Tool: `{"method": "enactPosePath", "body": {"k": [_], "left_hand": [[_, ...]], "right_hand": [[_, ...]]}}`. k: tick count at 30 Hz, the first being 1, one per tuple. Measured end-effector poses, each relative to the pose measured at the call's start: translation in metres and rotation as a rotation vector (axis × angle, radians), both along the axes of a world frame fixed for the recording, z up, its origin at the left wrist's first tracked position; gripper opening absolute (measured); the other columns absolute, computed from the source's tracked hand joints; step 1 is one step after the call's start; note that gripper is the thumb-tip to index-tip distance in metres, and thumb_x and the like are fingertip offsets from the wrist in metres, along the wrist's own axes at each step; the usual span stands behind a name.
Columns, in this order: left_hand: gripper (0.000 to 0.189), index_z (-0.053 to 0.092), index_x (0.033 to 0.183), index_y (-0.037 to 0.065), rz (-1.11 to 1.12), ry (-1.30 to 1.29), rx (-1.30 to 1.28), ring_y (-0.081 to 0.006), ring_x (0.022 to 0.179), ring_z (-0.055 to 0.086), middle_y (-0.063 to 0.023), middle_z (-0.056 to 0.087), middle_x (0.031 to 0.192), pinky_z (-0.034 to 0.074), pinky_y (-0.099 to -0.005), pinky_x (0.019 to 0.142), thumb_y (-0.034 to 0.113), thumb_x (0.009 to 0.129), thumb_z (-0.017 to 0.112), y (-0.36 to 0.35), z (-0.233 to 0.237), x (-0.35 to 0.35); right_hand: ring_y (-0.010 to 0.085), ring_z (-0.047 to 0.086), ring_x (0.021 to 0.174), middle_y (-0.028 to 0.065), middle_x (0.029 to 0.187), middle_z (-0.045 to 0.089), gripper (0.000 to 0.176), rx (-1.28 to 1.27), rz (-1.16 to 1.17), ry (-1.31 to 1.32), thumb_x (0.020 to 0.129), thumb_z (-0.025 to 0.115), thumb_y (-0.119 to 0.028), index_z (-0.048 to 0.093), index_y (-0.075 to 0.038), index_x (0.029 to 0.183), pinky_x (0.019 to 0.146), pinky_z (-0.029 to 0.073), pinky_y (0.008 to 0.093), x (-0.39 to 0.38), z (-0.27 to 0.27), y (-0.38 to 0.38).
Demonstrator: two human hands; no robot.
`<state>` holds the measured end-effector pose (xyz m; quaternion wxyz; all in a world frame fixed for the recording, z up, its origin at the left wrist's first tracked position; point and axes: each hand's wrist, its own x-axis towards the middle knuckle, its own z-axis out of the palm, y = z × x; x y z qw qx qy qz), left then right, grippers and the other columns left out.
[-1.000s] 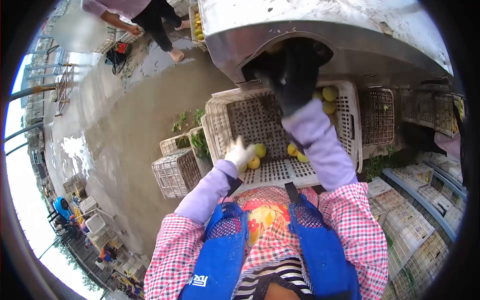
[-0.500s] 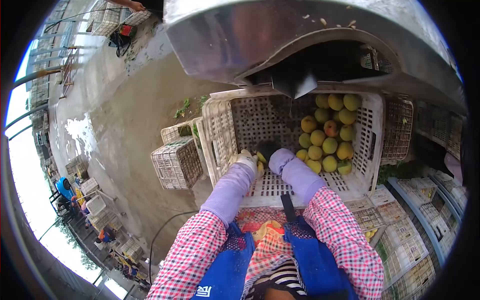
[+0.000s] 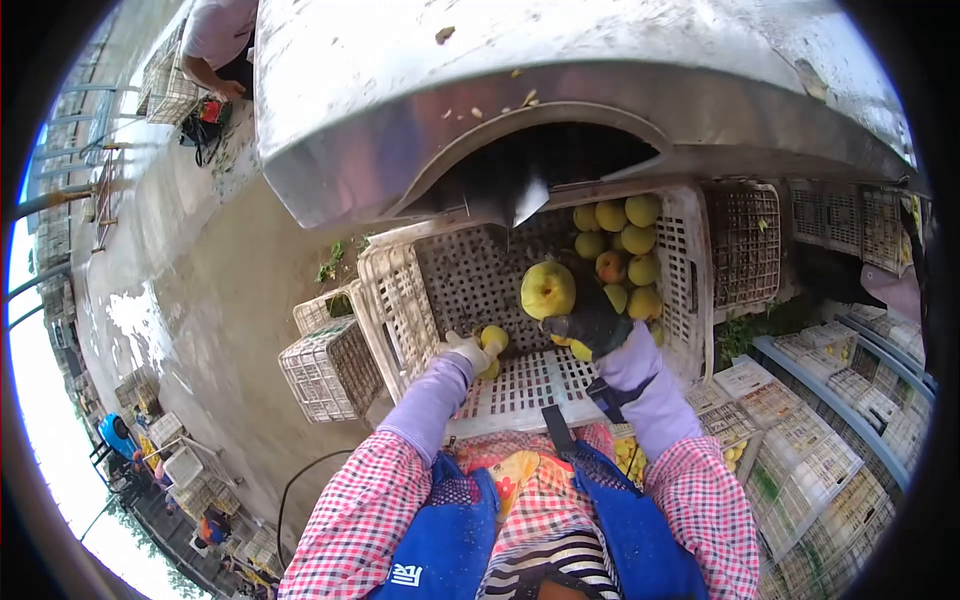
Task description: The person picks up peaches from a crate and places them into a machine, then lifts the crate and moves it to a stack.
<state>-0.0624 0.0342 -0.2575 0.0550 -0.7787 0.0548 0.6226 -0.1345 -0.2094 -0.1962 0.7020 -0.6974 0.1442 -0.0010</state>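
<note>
A white plastic crate [image 3: 530, 405] with slotted walls stands before me. Round yellow-green fruits, one with a reddish blush [image 3: 610, 266], lie together along its right side. My right hand [image 3: 590, 325], in a dark glove, is closed on a large yellow-green fruit [image 3: 548, 290] raised above the crate floor; part of its grip is hidden. Near the crate's left front corner, my left hand [image 3: 464, 350], in a pale glove, has its fingers curled round a smaller yellow-green fruit [image 3: 494, 338]. Another fruit [image 3: 489, 370] shows just below that one.
A metal machine [image 3: 350, 160] with an arched opening overhangs the crate's far edge. Other crates stand to the left [image 3: 330, 370] and right [image 3: 742, 240], with several stacked at the lower right [image 3: 790, 450]. Another person's arm [image 3: 212, 80] is at the upper left.
My right hand has come up and to the right from the crate floor with a fruit in it. My left hand stays low at the left. The view has shifted, showing more of the machine.
</note>
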Motion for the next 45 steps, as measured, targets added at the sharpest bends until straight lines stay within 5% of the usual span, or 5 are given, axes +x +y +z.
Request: {"method": "enactPosePath", "body": {"k": [13, 20, 33, 41, 45], "left_hand": [[0.082, 0.037, 0.158, 0.025, 0.029, -0.187, -0.18, -0.0537, 0.151, 0.017, -0.0302, 0.007, 0.167, 0.023, -0.0522, 0.124, 0.051, 0.086, 0.067, -0.029, -0.075, -0.052], [0.088, 0.042, 0.156, 0.033, 0.356, -0.175, -0.045, -0.0561, 0.153, 0.0, -0.0299, -0.005, 0.168, 0.017, -0.0534, 0.126, 0.054, 0.078, 0.075, -0.046, -0.016, -0.031], [0.075, 0.048, 0.149, 0.021, 0.191, -0.189, -0.319, -0.0404, 0.131, 0.054, -0.0255, 0.05, 0.142, 0.047, -0.0433, 0.111, 0.031, 0.082, 0.08, -0.001, -0.027, -0.012], [0.094, 0.017, 0.163, 0.012, -0.302, -0.064, -0.215, -0.0363, 0.126, 0.059, -0.0186, 0.048, 0.146, 0.05, -0.0505, 0.104, 0.04, 0.091, 0.07, -0.041, -0.029, -0.03], [0.068, 0.051, 0.149, 0.01, -0.255, -0.091, -0.263, -0.0315, 0.126, 0.062, -0.0133, 0.06, 0.141, 0.053, -0.0448, 0.101, 0.031, 0.087, 0.068, -0.042, -0.009, -0.002]], "right_hand": [[0.0264, 0.053, 0.132, 0.0148, 0.141, 0.051, 0.106, 0.26, -0.293, -0.294, 0.067, 0.092, -0.01, 0.032, -0.003, 0.154, 0.1, 0.053, 0.0419, 0.064, 0.13, 0.039], [0.0435, 0.054, 0.124, 0.0232, 0.14, 0.053, 0.082, -1.281, -0.514, -0.306, 0.073, 0.088, -0.031, 0.05, -0.002, 0.14, 0.099, 0.048, 0.0535, 0.136, 0.136, 0.034], [0.0422, 0.056, 0.122, 0.021, 0.137, 0.058, 0.062, -1.097, -0.427, -0.356, 0.08, 0.08, -0.021, 0.057, -0.004, 0.135, 0.103, 0.047, 0.0496, 0.117, 0.146, 0.035], [0.0384, 0.059, 0.126, 0.0224, 0.137, 0.061, 0.057, -0.793, 0.455, 0.399, 0.081, 0.073, -0.015, 0.056, -0.004, 0.135, 0.111, 0.044, 0.0449, -0.009, -0.106, 0.053], [0.0382, 0.055, 0.133, 0.0226, 0.143, 0.056, 0.072, -0.67, 0.911, 0.695, 0.075, 0.08, -0.019, 0.053, -0.008, 0.141, 0.118, 0.039, 0.044, 0.003, -0.156, 0.074]]}}
